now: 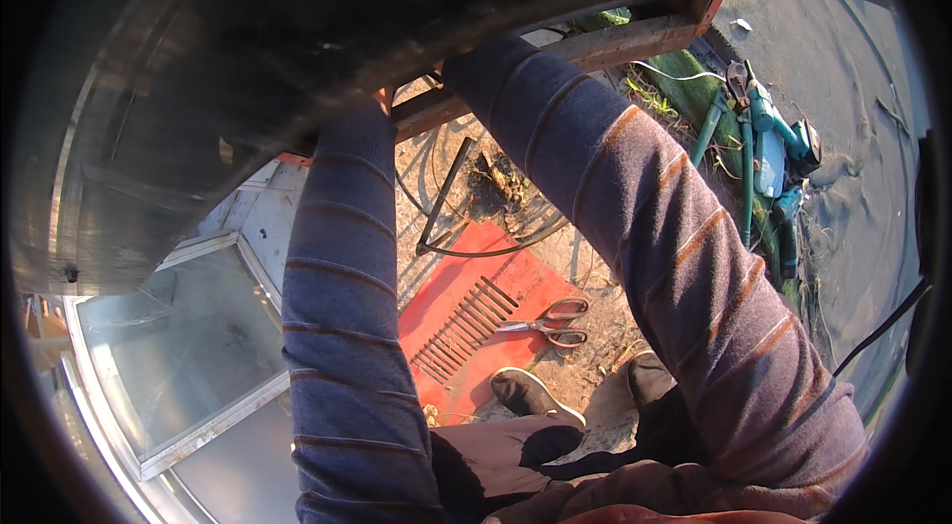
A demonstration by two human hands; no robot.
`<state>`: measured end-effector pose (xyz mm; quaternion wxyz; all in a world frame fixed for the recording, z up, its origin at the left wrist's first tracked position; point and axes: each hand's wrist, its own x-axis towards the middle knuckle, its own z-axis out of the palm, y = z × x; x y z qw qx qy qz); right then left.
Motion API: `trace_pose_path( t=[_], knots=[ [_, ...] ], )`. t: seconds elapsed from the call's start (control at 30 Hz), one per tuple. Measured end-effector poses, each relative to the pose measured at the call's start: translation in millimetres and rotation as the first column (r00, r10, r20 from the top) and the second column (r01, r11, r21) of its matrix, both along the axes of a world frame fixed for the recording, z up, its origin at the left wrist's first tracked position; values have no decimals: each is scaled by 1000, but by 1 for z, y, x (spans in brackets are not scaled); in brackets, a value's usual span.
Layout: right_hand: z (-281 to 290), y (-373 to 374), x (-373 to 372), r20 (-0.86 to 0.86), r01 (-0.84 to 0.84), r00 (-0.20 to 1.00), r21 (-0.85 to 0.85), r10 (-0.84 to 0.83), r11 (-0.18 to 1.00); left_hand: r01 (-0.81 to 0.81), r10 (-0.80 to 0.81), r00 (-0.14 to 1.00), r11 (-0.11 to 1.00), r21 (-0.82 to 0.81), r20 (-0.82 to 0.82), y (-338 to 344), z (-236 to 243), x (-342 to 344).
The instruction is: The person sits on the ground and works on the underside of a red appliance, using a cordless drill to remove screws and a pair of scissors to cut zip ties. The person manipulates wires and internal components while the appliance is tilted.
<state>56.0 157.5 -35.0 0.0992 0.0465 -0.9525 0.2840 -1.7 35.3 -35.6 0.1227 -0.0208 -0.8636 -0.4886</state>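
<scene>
Both of my arms, in dark blue-grey sleeves with thin brown stripes, reach forward under a large dark smooth surface (297, 38) that covers the top of the view. Of my left hand (383, 100), only a small patch of skin shows beside a rusty metal frame bar (426, 114); its fingers are hidden. My right sleeve (595, 137) runs behind the dark surface, and the hand at its end is out of sight. What either hand touches cannot be made out. Below the frame, between my arms, a bent black bar (443, 195) stands near a thin curved hose or cable.
On the ground lie a red slotted panel (476, 251) and scissors (567, 310), close to my shoes (535, 395). White-framed glass windows (183, 346) lean at left. Bolt cutters (746, 147) and teal power tools (772, 162) rest at right by dark sheeting (853, 187).
</scene>
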Motion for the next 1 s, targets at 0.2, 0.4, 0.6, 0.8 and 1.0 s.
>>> trace_pose_path(
  t=[0.2, 0.4, 0.6, 0.8, 1.0],
  knots=[
    [3, -2, 4, 51, 9, 999, -51, -7, 999, -145, 165, 985, 950, -276, 48, -2, 0, -12],
    [5, -3, 9, -21, 29, 999, -13, -29, 999, -52, 52, 999, 998, -37, 3, 7, 15, 14],
    [7, -6, 10, -35, 17, 999, 24, -16, 1000, 10, -10, 1000, 982, 187, -2, 16, 25, 30],
    [4, -3, 13, -103, 17, 994, -26, -19, 1000, 50, -36, 994, 990, 133, -103, 9, 12, 21],
    [-2, -3, 18, -196, 7, 980, -76, -22, 997, 57, -76, 969, 995, -85, -237, 0, 7, 9]
  ],
)
